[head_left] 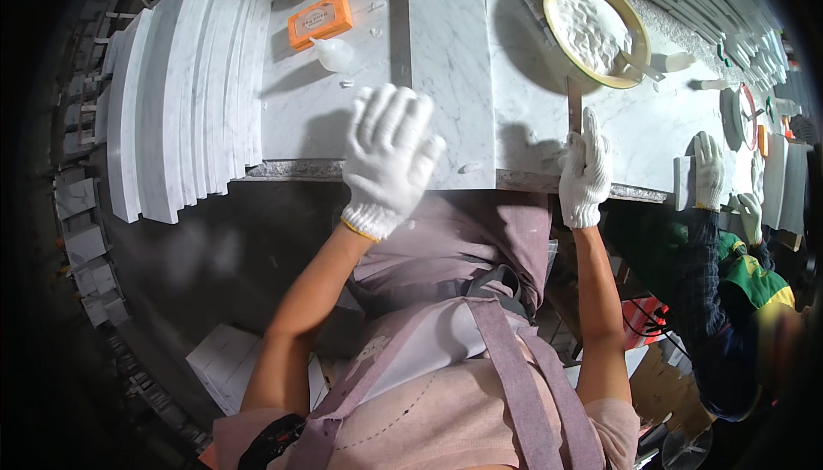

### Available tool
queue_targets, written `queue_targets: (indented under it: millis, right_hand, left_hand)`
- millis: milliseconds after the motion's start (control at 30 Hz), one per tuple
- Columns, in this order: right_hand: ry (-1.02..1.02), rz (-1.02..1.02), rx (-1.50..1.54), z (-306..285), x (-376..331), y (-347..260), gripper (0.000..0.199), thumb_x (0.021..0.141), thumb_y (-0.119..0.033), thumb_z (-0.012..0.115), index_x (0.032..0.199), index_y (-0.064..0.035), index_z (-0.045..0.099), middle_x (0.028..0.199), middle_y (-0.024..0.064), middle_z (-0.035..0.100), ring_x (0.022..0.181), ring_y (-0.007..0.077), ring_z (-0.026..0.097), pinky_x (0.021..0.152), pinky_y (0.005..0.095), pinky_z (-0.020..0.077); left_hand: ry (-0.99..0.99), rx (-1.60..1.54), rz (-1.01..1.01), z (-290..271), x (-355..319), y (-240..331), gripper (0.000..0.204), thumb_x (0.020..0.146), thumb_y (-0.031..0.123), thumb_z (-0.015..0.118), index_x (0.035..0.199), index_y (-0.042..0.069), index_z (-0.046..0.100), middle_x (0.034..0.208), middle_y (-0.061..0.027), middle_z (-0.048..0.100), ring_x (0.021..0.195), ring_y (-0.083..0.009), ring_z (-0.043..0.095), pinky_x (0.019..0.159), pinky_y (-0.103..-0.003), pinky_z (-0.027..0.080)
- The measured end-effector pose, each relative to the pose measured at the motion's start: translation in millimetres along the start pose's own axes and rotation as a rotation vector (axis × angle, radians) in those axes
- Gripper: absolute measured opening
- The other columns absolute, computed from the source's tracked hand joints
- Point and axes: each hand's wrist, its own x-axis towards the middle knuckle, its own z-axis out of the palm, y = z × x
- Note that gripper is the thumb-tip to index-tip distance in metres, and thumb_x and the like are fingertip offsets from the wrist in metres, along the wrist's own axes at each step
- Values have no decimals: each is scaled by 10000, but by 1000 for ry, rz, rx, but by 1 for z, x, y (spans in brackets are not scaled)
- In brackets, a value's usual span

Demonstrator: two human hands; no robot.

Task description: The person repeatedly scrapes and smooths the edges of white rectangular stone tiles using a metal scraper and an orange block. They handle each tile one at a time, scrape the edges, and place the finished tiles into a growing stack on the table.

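Note:
My left hand (390, 157), in a white knit glove, hovers with fingers stretched out over the front edge of a white marble slab (450, 84). Nothing shows in it. My right hand (586, 174), gloved the same way, is closed round a narrow flat blade like a scraper (574, 103), which points away from me over the slab on the right (531, 101). Beyond the blade, a yellow bowl (549, 15) of white paste or powder (587, 24) has a spatula (641, 67) in it. A small white squeeze bottle (333, 54) lies beside an orange box (320, 21).
Marble pieces (193, 84) stand stacked on edge at the left. More thin slabs (720, 7) lie at the far right. A co-worker's gloved hand (709, 170) rests near a slab piece on the right. A dark strip (400, 37) lies across the left slab.

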Motion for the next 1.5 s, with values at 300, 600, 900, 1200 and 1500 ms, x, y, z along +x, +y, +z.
queue_targets:
  millis: [300, 600, 900, 1200, 1500]
  right_hand:
    - [-45, 43, 16, 0, -5, 8, 545, 1000, 102, 581, 1527, -37, 573, 1284, 141, 695, 996, 217, 656, 919, 343, 556]
    - [27, 23, 67, 4, -2, 5, 545, 972, 88, 594, 1506, -21, 596, 1012, 128, 707, 874, 206, 687, 810, 329, 571]
    - [66, 64, 42, 6, -4, 4, 516, 994, 72, 607, 1500, -28, 606, 1007, 127, 699, 828, 183, 680, 770, 309, 564]
    - [-131, 428, 336, -12, 1, -12, 493, 1007, 78, 599, 1484, -46, 627, 1125, 111, 715, 874, 174, 682, 754, 306, 564]
    - [-428, 35, 54, 28, 40, -64, 374, 1003, -53, 665, 1363, -124, 733, 951, 147, 694, 816, 259, 681, 749, 366, 544]
  left_hand:
    - [-380, -61, 344, 0, -15, 57, 664, 1017, 576, 533, 1471, 100, 623, 1547, -145, 572, 1524, -369, 427, 1300, -590, 240]
    - [-159, -50, 205, 11, -1, 34, 498, 950, 419, 719, 1315, 81, 709, 1367, -131, 668, 1361, -360, 576, 1226, -575, 364]
    - [-213, 110, 258, 19, 29, 33, 574, 863, 434, 724, 1309, 72, 709, 1299, -127, 686, 1317, -337, 581, 1234, -555, 356]
    - [-296, -46, 220, -24, -5, 66, 473, 829, 431, 767, 1165, 98, 754, 1197, -98, 686, 1253, -335, 604, 1183, -541, 432]
    - [-249, -91, 207, -7, -28, 54, 448, 720, 230, 842, 1127, 72, 742, 1168, -111, 667, 1216, -323, 615, 1164, -537, 460]
